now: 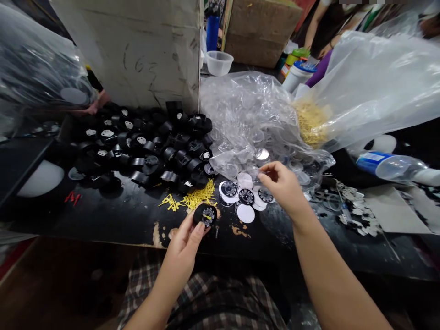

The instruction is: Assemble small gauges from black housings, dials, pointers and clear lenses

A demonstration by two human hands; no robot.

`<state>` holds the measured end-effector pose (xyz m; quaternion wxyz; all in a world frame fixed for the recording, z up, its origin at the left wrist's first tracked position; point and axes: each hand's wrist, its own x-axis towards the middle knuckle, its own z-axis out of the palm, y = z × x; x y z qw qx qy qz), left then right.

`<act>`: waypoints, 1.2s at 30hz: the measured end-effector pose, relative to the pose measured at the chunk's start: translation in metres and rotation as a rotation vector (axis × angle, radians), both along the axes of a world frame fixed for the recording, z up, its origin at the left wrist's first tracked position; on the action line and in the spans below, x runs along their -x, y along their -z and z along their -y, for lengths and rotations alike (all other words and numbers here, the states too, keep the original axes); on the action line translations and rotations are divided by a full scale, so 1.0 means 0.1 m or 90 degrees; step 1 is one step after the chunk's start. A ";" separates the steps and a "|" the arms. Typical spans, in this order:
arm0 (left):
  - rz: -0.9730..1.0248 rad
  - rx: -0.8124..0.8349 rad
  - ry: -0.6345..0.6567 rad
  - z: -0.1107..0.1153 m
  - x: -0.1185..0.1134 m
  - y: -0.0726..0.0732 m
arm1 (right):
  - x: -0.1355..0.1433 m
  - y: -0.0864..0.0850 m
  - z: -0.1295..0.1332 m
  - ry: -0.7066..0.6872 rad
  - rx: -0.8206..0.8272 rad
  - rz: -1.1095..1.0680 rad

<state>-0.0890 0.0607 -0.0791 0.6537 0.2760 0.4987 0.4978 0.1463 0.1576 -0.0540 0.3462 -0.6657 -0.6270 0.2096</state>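
My left hand (187, 238) is wrapped round a small round gauge (205, 215), with a black case, a black dial with white markings and a yellow pointer. My right hand (282, 185) has thumb and forefinger brought together at the edge of a clear plastic disc (253, 171). Just below those fingers lies a loose heap of printed dial discs (246, 197), some black side up and some white. Yellow pointers (197, 196) are piled right behind the gauge. Many black round cases (151, 162) are heaped beyond them.
A clear plastic bag (240, 105) with clear discs spills onto the bench. Another bag holds small yellow parts (311, 123). Right of these are a plastic bottle (395, 167) and small white pieces (357, 211). Red pointers (72, 197) lie left. Another person's arms (316, 25) show behind.
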 end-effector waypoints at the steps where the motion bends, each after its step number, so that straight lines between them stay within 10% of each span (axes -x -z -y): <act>1: 0.040 0.017 -0.009 -0.01 -0.01 -0.02 | 0.07 -0.03 0.09 -0.010 0.015 -0.102; 7: 0.227 0.094 0.034 -0.05 -0.05 -0.10 | 0.59 -0.12 0.48 -0.097 0.212 -0.480; 15: 0.188 0.006 0.035 -0.01 -0.04 -0.05 | 0.93 -0.14 0.73 -0.232 -0.005 -0.070; 27: -0.029 -0.113 0.122 0.09 -0.02 -0.12 | 1.16 -0.11 0.65 -0.231 -0.059 0.068; 32: -0.189 -0.003 0.121 0.46 0.60 0.05 | 1.08 -0.08 0.68 -0.380 0.104 -0.087; 36: -0.563 0.063 -0.042 0.91 1.30 0.29 | 1.05 -0.05 0.69 -0.331 0.153 -0.114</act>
